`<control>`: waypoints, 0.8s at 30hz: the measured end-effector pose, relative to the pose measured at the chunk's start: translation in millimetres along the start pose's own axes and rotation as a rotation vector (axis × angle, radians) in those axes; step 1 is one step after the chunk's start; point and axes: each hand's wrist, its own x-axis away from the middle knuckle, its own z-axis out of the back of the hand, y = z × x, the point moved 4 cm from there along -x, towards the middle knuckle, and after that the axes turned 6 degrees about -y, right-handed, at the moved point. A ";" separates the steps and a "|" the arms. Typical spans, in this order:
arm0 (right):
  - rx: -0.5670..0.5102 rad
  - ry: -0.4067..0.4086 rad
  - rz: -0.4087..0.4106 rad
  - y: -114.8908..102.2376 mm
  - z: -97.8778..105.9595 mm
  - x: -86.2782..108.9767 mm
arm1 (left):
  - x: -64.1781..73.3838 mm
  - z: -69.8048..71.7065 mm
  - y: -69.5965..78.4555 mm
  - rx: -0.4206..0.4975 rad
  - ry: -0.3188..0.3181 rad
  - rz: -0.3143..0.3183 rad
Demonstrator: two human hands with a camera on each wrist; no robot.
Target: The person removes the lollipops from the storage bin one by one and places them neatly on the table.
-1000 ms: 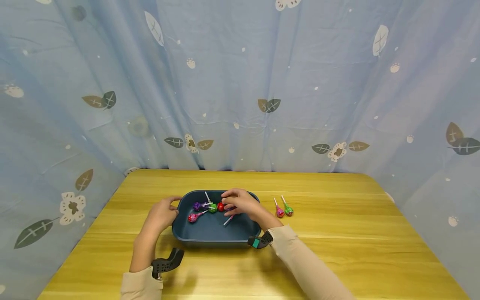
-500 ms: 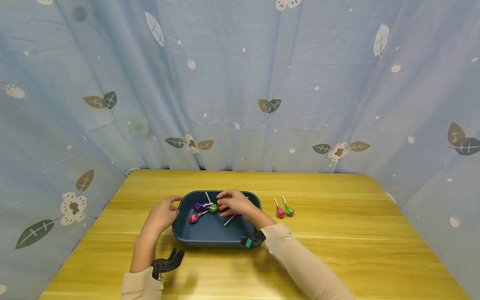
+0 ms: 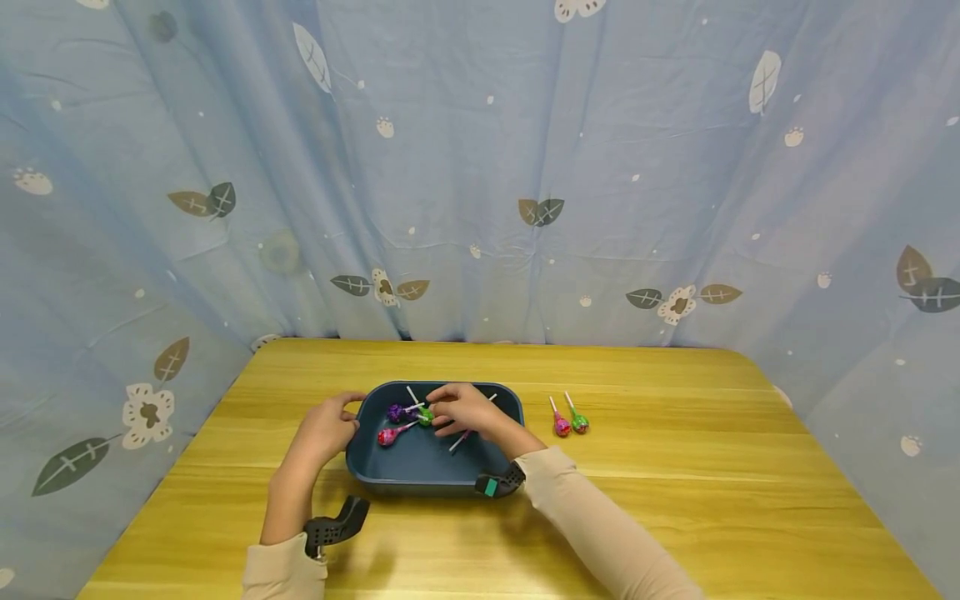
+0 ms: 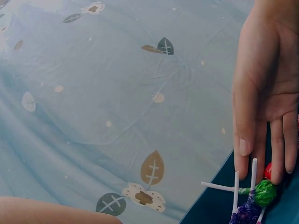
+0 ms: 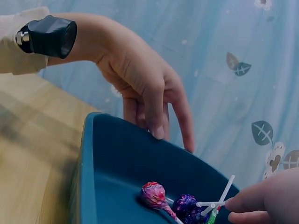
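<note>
A dark blue plastic bin point(image 3: 427, 467) stands on the table. My left hand point(image 3: 327, 427) holds its left rim, thumb over the inner side and fingers outside, as the right wrist view shows. Over the bin hangs my right hand point(image 3: 467, 410), fingers extended downward beside a green lollipop point(image 4: 266, 193); nothing is visibly gripped. A red lollipop point(image 4: 267, 171) is partly hidden behind those fingers. Purple lollipops point(image 5: 187, 207) and a pink lollipop point(image 3: 387, 436) lie toward the bin's left. Under the right hand pokes a lollipop stick point(image 3: 459, 442), its head hidden.
On the wooden table point(image 3: 675, 467), right of the bin, lie a pink lollipop point(image 3: 562, 427) and a green lollipop point(image 3: 580, 424) side by side. A blue patterned curtain point(image 3: 480, 167) hangs behind and along the sides. Both wrists carry black camera mounts point(image 3: 336, 527).
My right hand has moved left and slightly down within the bin, covering the red lollipop in the head view. The left hand stays on the rim.
</note>
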 end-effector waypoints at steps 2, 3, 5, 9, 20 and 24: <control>0.021 -0.018 -0.004 -0.3 -1.8 -1.1 | 0.0 -0.2 -0.1 -0.002 -0.001 0.002; 0.032 -0.027 -0.007 -0.4 -2.9 -1.5 | 0.0 -0.3 -0.3 -0.004 0.000 0.004; 0.047 -0.042 -0.011 -1.0 -4.5 -2.3 | -0.1 -0.3 -0.4 -0.006 0.002 0.008; 0.061 -0.058 -0.015 -1.3 -6.2 -3.2 | -0.4 -0.1 -0.4 -0.006 0.005 0.010; 0.094 -0.031 -0.032 3.0 -7.7 -3.0 | 0.1 -1.1 -1.1 0.001 -0.012 0.010; 0.163 0.042 -0.016 0.8 -8.8 -3.1 | 0.3 -0.9 -0.5 0.003 -0.015 0.013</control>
